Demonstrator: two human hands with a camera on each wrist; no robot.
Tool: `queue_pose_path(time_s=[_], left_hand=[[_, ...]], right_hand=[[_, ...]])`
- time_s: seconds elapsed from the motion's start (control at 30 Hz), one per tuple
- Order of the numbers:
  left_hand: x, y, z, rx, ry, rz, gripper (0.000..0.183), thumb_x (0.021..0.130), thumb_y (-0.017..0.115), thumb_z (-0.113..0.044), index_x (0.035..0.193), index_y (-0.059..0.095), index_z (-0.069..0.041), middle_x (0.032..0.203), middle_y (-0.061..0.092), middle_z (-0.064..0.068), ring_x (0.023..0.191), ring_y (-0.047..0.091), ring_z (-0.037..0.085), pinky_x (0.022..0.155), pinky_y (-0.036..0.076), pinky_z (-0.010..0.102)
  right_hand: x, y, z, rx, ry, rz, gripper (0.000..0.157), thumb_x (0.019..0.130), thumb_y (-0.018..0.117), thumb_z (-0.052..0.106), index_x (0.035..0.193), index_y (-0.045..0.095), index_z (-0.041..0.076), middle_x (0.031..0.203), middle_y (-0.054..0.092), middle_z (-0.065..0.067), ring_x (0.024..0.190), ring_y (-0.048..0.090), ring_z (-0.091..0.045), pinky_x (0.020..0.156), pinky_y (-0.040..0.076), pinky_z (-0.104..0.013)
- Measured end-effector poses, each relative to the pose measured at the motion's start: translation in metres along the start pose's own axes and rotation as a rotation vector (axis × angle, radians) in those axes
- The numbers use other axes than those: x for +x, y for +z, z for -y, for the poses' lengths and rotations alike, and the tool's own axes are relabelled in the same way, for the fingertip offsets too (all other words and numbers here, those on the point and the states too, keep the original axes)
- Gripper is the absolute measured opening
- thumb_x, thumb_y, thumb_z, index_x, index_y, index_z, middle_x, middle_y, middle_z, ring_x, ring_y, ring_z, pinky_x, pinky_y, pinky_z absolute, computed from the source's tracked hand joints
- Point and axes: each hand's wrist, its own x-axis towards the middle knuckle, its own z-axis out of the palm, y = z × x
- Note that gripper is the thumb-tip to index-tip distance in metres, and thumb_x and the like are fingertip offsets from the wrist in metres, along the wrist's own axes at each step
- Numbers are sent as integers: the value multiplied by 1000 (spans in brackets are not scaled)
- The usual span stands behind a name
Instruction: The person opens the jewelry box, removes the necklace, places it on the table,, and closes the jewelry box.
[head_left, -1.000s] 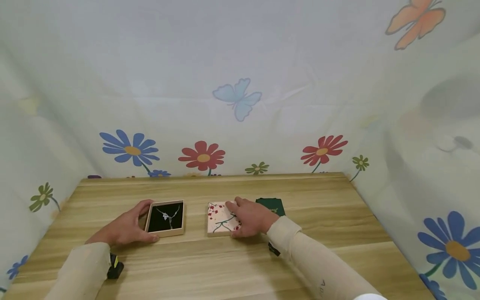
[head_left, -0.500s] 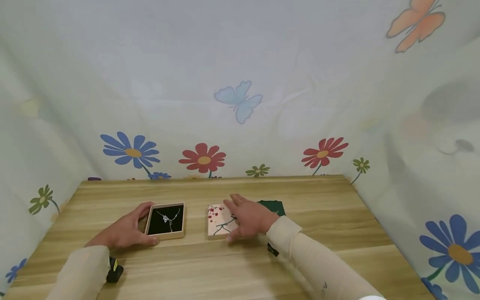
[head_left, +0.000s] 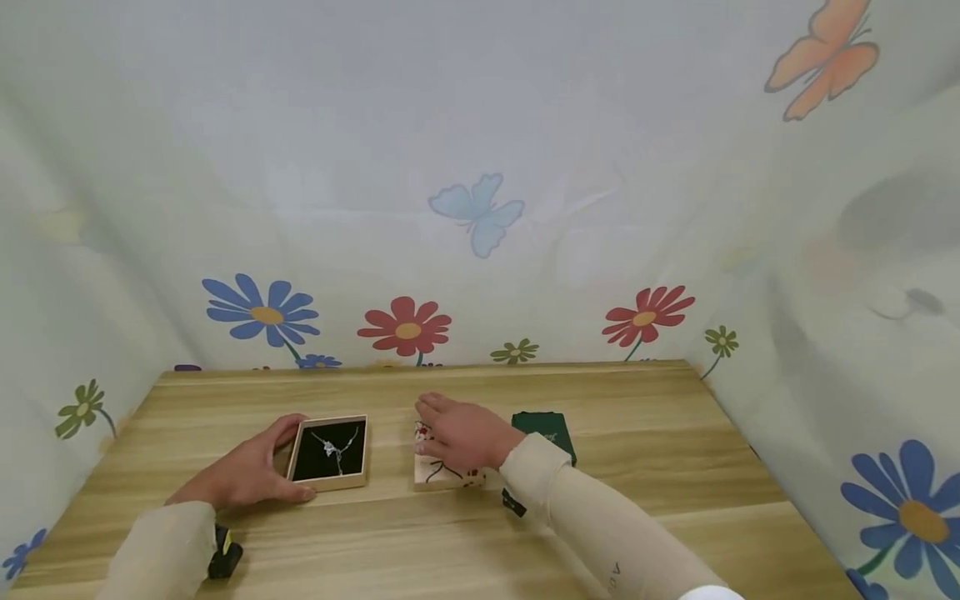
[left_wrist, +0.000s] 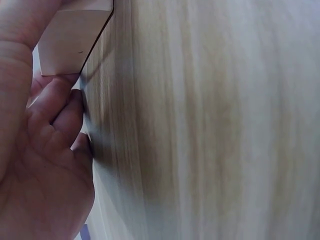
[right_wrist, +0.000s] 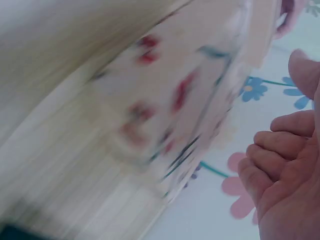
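At the left of the table, my left hand holds a shallow jewelry box by its left side, thumb at the near corner and fingers at the far one. A silver necklace lies on the box's black lining. The left wrist view shows the box's pale wall between thumb and fingers. My right hand is stretched over a pale box lid with red blossoms and green lines, hiding part of it. In the right wrist view its fingers are extended, apart from the blurred lid.
A flat dark green piece with light lettering lies right of the lid, partly behind my right wrist. All stand on a wood-grain table. A flower-and-butterfly printed cloth rises behind and beside the table.
My right hand has let go of the lid's right side and moved left over it, uncovering more of the green piece. The left hand still holds the jewelry box in place.
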Motion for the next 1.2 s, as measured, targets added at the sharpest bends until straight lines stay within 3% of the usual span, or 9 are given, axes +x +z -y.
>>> queue_pose_path(time_s=[0.23,0.4,0.5,0.6,0.73,0.8,0.93,1.0,1.2], left_hand=[[-5,-2,4,20,-10,-8,120,69,97,-41,157,27,0,159,42,34,145,44,53,111,38,73],[-11,-4,7,37,-11,-17,116,70,97,-40,155,29,-1,156,49,29,132,55,42,106,45,67],[-8,-4,8,25,4,-17,112,71,96,-40,154,31,-4,155,53,23,127,55,30,105,46,56],[-5,-3,9,20,20,-11,110,71,96,-41,154,32,-6,155,54,18,127,54,18,103,46,36],[-2,-2,11,11,36,-16,109,71,95,-43,154,34,-7,156,54,15,128,53,8,96,40,13],[-2,-1,11,13,36,-20,111,71,95,-43,154,33,-7,156,54,16,132,53,14,97,40,13],[-2,-1,9,19,17,-16,113,71,96,-42,155,31,-6,156,53,17,135,53,28,104,46,33],[-1,0,8,5,14,-12,112,70,96,-40,155,32,-6,155,54,16,132,55,27,104,46,36],[1,2,7,-20,33,-18,108,70,97,-41,152,35,-9,155,56,15,126,58,12,96,39,13]], right_hand=[[32,-5,33,-19,-40,-48,65,109,48,47,162,38,10,169,39,-4,157,36,-14,125,37,-28],[58,-10,66,-82,-101,-55,59,109,48,47,159,45,14,165,45,2,152,44,-8,121,40,-22],[67,-11,80,-106,-108,-45,56,109,50,48,156,49,18,161,50,7,141,55,-5,116,45,-19],[73,-7,88,-111,-121,-35,49,108,52,47,149,55,22,148,60,12,118,67,-1,107,51,-17],[83,3,94,-136,-135,-40,35,107,55,44,137,63,27,127,69,16,100,70,2,97,54,-14],[89,9,97,-164,-139,-48,30,107,55,44,131,66,29,119,72,18,97,70,3,95,55,-15],[99,17,102,-222,-135,-64,26,106,56,47,123,69,34,107,75,18,90,70,3,89,58,-17],[103,21,105,-246,-116,-76,24,106,56,49,120,70,36,103,76,19,86,70,2,86,59,-19],[108,25,108,-292,-42,-118,19,102,62,49,114,74,40,94,76,18,78,67,-2,77,60,-22]])
